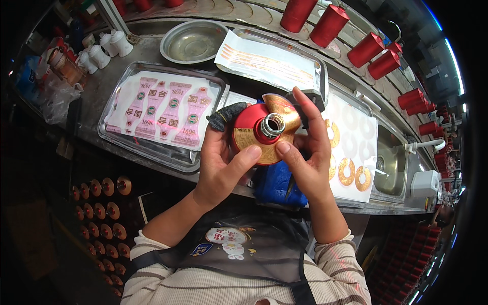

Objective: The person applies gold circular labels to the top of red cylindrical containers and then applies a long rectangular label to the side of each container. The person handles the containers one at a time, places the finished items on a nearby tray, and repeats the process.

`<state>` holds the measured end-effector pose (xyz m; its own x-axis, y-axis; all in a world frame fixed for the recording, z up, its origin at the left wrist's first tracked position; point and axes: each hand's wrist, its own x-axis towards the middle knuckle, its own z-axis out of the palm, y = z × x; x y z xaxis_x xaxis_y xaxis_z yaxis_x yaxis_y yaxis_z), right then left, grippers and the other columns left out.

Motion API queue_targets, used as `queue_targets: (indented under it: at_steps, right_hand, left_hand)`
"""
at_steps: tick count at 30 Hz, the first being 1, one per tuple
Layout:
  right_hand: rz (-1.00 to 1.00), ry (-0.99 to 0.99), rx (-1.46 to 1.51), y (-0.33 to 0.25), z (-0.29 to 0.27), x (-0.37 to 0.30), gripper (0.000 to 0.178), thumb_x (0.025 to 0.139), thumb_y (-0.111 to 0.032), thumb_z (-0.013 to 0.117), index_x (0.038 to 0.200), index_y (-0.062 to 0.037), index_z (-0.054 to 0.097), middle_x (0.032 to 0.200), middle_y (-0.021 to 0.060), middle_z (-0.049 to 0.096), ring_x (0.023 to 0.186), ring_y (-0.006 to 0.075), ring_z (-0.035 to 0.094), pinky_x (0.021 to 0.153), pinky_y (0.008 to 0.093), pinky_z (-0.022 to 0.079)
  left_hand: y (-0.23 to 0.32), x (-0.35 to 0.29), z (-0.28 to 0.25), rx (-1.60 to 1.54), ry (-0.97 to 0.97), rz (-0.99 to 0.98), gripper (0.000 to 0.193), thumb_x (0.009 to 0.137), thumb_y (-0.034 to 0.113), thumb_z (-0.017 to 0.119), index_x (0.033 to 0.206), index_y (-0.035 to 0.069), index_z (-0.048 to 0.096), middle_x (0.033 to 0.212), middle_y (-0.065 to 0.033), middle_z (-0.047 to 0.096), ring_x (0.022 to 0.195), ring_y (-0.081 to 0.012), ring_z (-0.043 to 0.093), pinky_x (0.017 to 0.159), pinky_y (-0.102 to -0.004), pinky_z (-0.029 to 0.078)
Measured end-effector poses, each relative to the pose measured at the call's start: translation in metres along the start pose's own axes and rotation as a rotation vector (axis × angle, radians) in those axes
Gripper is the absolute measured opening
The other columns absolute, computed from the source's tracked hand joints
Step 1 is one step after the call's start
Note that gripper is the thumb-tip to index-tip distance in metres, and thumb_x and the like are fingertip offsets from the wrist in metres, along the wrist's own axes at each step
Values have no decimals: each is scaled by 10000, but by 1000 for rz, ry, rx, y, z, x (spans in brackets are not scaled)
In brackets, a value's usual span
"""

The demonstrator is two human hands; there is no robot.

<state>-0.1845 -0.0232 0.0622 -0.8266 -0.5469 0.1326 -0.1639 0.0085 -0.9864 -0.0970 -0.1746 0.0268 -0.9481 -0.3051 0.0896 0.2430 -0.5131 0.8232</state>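
Note:
Between my two hands is a red bottle, its open threaded neck pointing up toward me. A gold ring-shaped label lies around the neck on the bottle's shoulder, and one end of it stands raised on the far right side. My left hand grips the bottle's left side, thumb pressed on the label; a dark grey knitted cover sits on one of its fingers. My right hand holds the other side, its thumb also on the label and its index finger stretched upward. The bottle's lower body is hidden.
A metal tray with pink labels lies left. Behind are a metal bowl and a tray with gold strips. Gold ring labels on a white sheet lie right, beside a sink. Red bottles line a conveyor. Below stands blue material.

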Motion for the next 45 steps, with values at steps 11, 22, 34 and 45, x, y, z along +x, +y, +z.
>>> queue_targets:
  at_steps: [11, 22, 34, 45]
  right_hand:
    - [-66, -7, -75, 5, -2, -1, 730, 903, -113, 707, 1535, 11, 365, 1506, 144, 473, 767, 19, 587, 580, 163, 428]
    - [-135, 14, -53, 4, 3, -1, 720, 909, -104, 689, 1537, 24, 359, 1462, 167, 489, 1141, 161, 625, 762, 207, 536]
    - [-117, 33, 89, 10, -3, -2, 597, 886, 35, 565, 1473, -1, 460, 1451, 128, 527, 1060, 109, 616, 769, 219, 509]
    - [-37, 21, 109, 0, -12, 6, 600, 825, -38, 663, 1412, -15, 546, 1201, 61, 650, 640, -6, 491, 574, 189, 428]
  left_hand:
    - [-20, -16, -17, 587, -3, 448, 841, 884, 399, 766, 1462, -48, 350, 1409, -204, 403, 1268, -280, 496, 1086, -395, 404]
    - [-7, -7, -27, 988, 57, 562, 517, 998, 441, 597, 1146, -47, 682, 1383, -198, 403, 1265, -332, 481, 1086, -432, 386]
    - [-7, -34, 19, 1535, 70, 713, 339, 864, 405, 750, 1011, 100, 753, 1462, -153, 386, 1393, -423, 308, 1146, -646, 184]
    - [-15, -20, 16, 1087, 183, 440, 915, 660, 245, 958, 1391, 3, 463, 1432, -196, 381, 1344, -343, 407, 1123, -456, 357]
